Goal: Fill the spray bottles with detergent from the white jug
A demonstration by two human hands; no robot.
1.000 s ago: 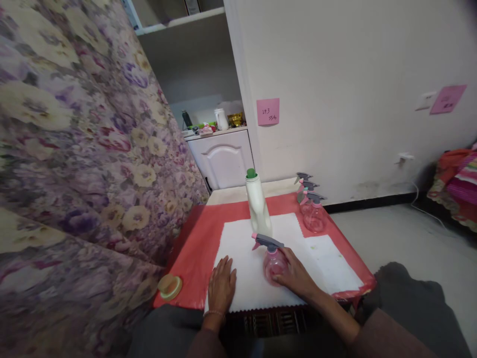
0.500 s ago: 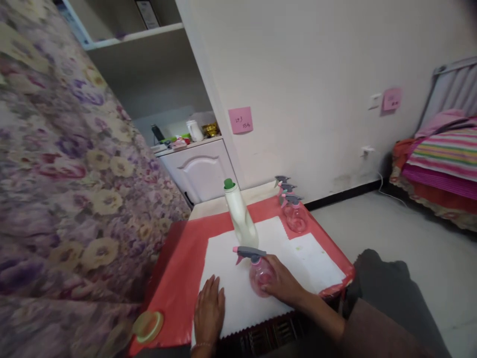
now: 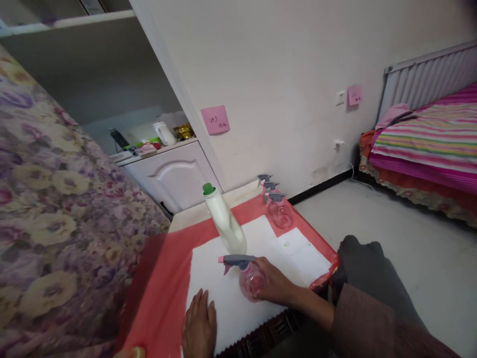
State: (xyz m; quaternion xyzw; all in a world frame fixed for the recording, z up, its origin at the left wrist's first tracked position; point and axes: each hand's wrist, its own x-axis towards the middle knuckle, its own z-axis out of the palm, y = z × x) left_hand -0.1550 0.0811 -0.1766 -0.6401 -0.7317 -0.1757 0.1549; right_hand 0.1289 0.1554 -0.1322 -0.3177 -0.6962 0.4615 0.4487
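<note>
My right hand (image 3: 276, 283) is wrapped round the far side of a clear pink spray bottle (image 3: 250, 284), whose grey trigger head points left. The bottle stands upright on a white cloth (image 3: 223, 313). Flat on the cloth's left edge lies my left hand (image 3: 200, 323), fingers stretched out and holding nothing. Behind the spray bottle is a pale green-white jug-like bottle (image 3: 225, 223) with a green cap. More pink spray bottles (image 3: 281, 213) with grey heads stand in a row at the table's back right.
A red cover (image 3: 152, 278) lies over the table. A white sheet (image 3: 303, 256) with small green marks is on its right side. A yellowish round lid (image 3: 137, 352) shows at the bottom left. A floral curtain (image 3: 67, 209) hangs on the left, with a white cabinet (image 3: 179, 174) behind.
The view has swung right and closer, so things sit further left in it. My right hand still grips the spray bottle, and my left hand still lies flat.
</note>
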